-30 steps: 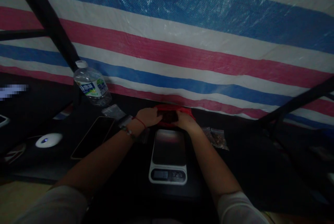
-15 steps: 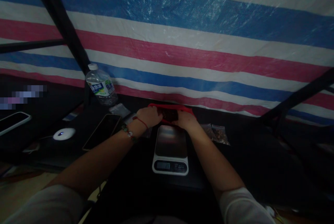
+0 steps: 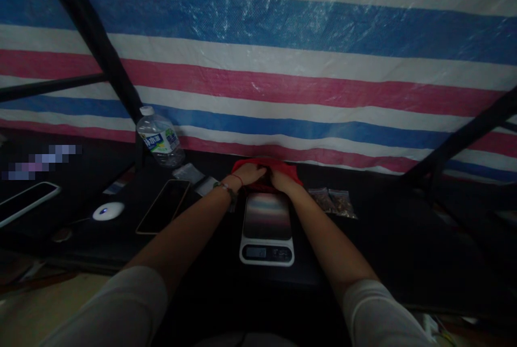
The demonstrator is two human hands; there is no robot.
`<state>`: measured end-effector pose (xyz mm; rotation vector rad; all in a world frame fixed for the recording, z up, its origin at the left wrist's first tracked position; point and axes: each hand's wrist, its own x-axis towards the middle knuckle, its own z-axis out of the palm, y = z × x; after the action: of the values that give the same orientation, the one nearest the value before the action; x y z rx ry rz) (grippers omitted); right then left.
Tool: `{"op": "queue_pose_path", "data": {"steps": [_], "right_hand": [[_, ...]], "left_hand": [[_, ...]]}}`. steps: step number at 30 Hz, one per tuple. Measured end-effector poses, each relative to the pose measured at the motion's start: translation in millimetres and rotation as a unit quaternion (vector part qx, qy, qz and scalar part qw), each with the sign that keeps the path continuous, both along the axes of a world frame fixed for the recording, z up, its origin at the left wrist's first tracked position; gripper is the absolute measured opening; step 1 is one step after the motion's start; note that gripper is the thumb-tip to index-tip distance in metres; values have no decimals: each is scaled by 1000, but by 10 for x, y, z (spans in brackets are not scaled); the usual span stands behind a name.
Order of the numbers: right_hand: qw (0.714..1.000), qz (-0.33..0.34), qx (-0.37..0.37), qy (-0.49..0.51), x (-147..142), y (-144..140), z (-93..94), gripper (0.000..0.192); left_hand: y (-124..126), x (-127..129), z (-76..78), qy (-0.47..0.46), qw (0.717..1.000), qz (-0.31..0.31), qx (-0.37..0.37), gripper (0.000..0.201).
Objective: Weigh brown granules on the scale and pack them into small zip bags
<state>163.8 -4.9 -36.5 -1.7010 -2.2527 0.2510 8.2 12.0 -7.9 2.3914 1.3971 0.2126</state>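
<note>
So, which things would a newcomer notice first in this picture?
First the striped tarp in blue, white and red, filling the whole background. Then both hands, left hand and right hand, meeting on a red bag behind the kitchen scale. A water bottle stands at the left.

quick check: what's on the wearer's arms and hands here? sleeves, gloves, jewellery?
Both hands are bare, no gloves. The left hand has a thin red string and a beaded bracelet at the wrist. The right hand shows nothing on its wrist. Both forearms are bare below pale grey sleeves.
</note>
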Motion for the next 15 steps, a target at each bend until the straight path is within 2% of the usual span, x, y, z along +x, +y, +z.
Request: {"op": "queue_pose_path", "data": {"steps": [3,6,12,15], "right_hand": [[997,-57,42,-19,23,-30,68,44],[994,-70,65,-47,18,-86,177,48],[991,-99,57,-74,1,-190,370,46],[988,-116,66,-76,0,-251,453,45]], "left_hand": [[12,-27,-51,1,999,36,0,53],[-86,-37,-45,-4,998,59,39,53],[-315,-20,101,27,991,117,63,57],[-359,-16,153,17,988,123,91,57]]}}
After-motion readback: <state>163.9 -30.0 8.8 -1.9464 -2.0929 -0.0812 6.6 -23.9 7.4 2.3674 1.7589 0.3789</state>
